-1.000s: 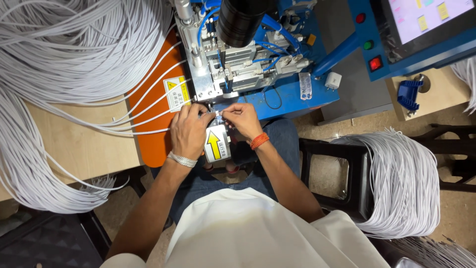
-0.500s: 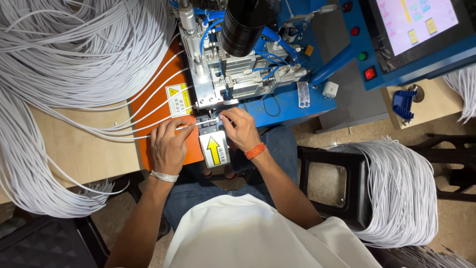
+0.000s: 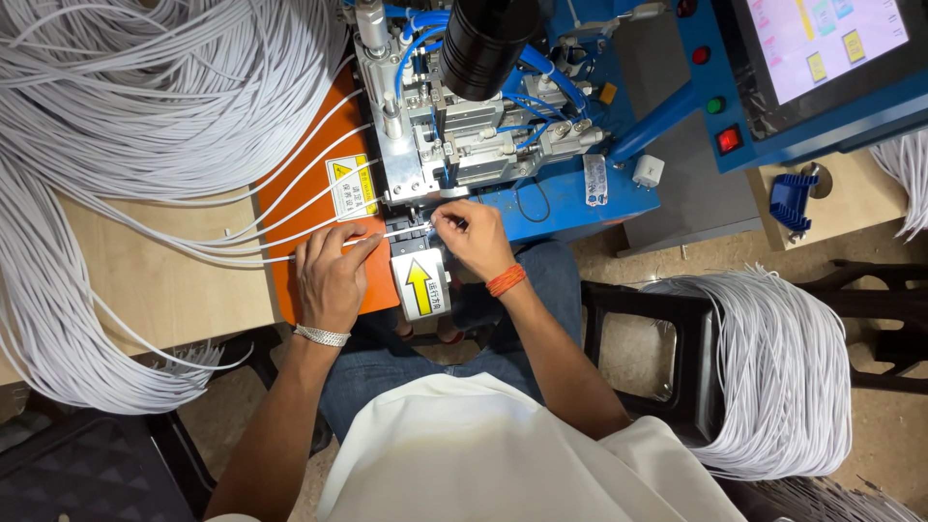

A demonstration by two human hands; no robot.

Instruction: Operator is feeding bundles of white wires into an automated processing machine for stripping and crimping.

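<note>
1. At the front of the blue machine [image 3: 541,198], a seated person feeds a thin white cable [image 3: 382,235] toward the metal head, the cable lying across the orange mat [image 3: 300,208] just left of the machine.
2. The left hand [image 3: 331,275] rests flat on the mat to the left of the machine, fingers pressing down on the cable rather than closed around it.
3. The right hand [image 3: 471,237], directly below the machine's metal head, pinches the cable's end between thumb and fingertips.
4. A white plate with a yellow arrow [image 3: 420,284] sits just under the machine's head, between the two hands.
5. Left of the machine, a large heap of white cables [image 3: 145,97] covers the worktop [image 3: 145,280].
6. To the right of the machine, a second bundle of white cables [image 3: 773,377] hangs over a black stool [image 3: 638,319].
7. A touchscreen [image 3: 822,43] with red and green buttons stands at the machine's upper right.
</note>
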